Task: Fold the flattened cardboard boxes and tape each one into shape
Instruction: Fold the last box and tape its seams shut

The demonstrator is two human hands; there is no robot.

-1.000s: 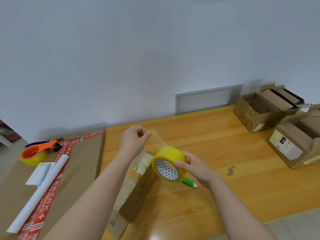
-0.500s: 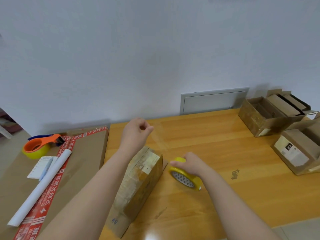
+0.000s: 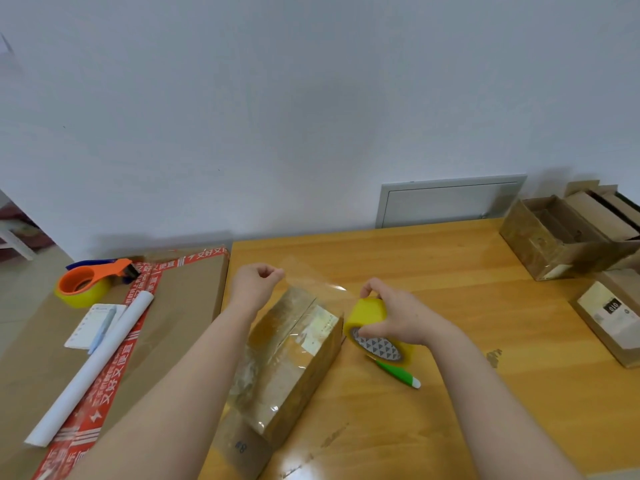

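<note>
Glossy wooden table (image 3: 450, 271) | right hand (image 3: 398, 317) grips round yellow tape roll (image 3: 369, 311)

My single view rides on the person's head, wide-angle, facing forward and down, close over the orange-brown wooden tabletop (image 3: 450, 265), with the plain white wall (image 3: 311, 98) beyond.

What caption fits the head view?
Left hand pinches the tape end while right hand grips the yellow roll beside the box.

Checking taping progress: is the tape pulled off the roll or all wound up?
Pulled out. A clear strip spans from the yellow roll in the right hand to the pinching left hand, above the box.
</note>
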